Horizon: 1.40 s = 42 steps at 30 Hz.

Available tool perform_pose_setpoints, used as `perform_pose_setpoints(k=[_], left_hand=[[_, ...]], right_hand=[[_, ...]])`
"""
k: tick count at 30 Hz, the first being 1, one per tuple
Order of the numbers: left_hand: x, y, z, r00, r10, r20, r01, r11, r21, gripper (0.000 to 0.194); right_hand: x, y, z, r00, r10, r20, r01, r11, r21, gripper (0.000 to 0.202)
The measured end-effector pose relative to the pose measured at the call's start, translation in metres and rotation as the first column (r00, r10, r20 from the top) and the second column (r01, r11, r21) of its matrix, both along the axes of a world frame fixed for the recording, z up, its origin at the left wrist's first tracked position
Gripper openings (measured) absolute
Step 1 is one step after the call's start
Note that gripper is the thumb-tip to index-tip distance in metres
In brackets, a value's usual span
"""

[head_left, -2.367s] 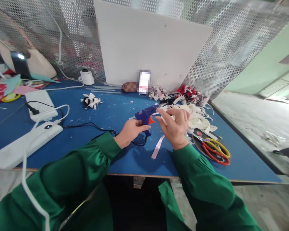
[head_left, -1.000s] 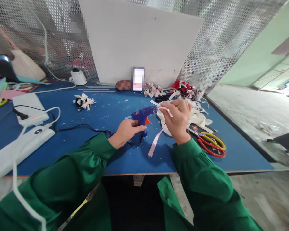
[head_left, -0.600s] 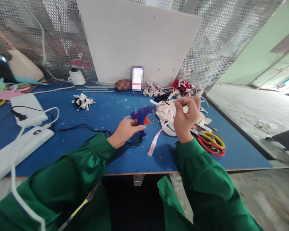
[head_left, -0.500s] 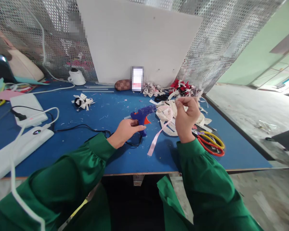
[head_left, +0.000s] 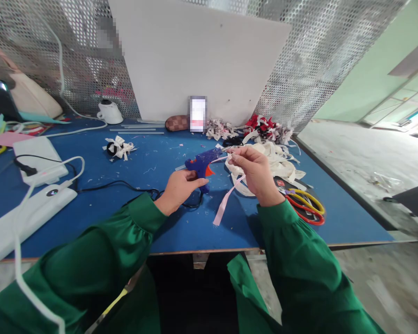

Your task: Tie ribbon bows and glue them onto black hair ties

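My left hand [head_left: 181, 189] is wrapped round the handle of a blue glue gun [head_left: 202, 163] with an orange trigger. The gun's nozzle points right, toward my right hand [head_left: 253, 170]. Thumb and fingers of that hand are pinched together close to the nozzle, with a thin pink ribbon [head_left: 224, 207] running from them. One ribbon end hangs down toward the table. Behind and right of my right hand lies a loose heap of cream ribbon [head_left: 277, 160]. Whether the ribbon touches the nozzle I cannot tell.
Scissors [head_left: 304, 197] with red and yellow handles lie on the right of the blue table [head_left: 202, 234]. Fabric bows [head_left: 220, 130] and a phone [head_left: 198, 113] stand at the back. A white power strip [head_left: 35, 218] is on the left, and a black cord [head_left: 116, 184] crosses the table.
My right hand has come left and slightly down, bringing the pinched ribbon close to the glue gun's nozzle. My left hand and the gun have shifted slightly left.
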<state>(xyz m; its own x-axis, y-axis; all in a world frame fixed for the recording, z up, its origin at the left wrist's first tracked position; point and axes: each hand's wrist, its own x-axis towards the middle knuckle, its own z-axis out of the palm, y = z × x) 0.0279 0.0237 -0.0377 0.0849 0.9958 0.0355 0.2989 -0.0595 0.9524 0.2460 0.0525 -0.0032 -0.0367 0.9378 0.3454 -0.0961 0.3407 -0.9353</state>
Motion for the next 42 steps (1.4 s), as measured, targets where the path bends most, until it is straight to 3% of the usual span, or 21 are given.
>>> perform_pose_setpoints(k=[7, 16, 20, 25, 37, 42], left_hand=[[-0.0024, -0.0001, 0.0022, 0.983, 0.035, -0.183, -0.013, 0.993, 0.121, 0.031], [-0.0005, 0.0003, 0.0011, 0.996, 0.057, -0.070, -0.052, 0.996, 0.075, 0.030], [0.0001, 0.0004, 0.0021, 0.995, 0.080, -0.051, -0.077, 0.995, 0.056, 0.027], [-0.0023, 0.0004, 0.0026, 0.981, 0.086, -0.173, -0.066, 0.991, 0.118, 0.029], [-0.0028, 0.0006, 0.0031, 0.976, 0.048, -0.211, -0.021, 0.992, 0.128, 0.031], [-0.0026, 0.0014, 0.0006, 0.983, 0.072, -0.170, -0.048, 0.989, 0.143, 0.029]], right_hand=[[-0.0048, -0.0009, 0.0014, 0.995, -0.055, -0.084, 0.048, 0.995, -0.086, 0.020], [-0.0053, -0.0016, 0.0062, 0.959, -0.119, -0.256, 0.087, 0.987, -0.132, 0.026], [-0.0048, -0.0029, 0.0065, 0.962, -0.061, -0.267, 0.001, 0.976, -0.220, 0.028], [-0.0076, -0.0028, 0.0039, 0.959, 0.011, -0.283, -0.105, 0.942, -0.318, 0.025], [-0.0094, -0.0004, 0.0000, 0.969, 0.036, -0.245, -0.109, 0.951, -0.288, 0.031], [-0.0097, -0.0028, 0.0006, 0.971, 0.049, -0.235, -0.095, 0.978, -0.188, 0.027]])
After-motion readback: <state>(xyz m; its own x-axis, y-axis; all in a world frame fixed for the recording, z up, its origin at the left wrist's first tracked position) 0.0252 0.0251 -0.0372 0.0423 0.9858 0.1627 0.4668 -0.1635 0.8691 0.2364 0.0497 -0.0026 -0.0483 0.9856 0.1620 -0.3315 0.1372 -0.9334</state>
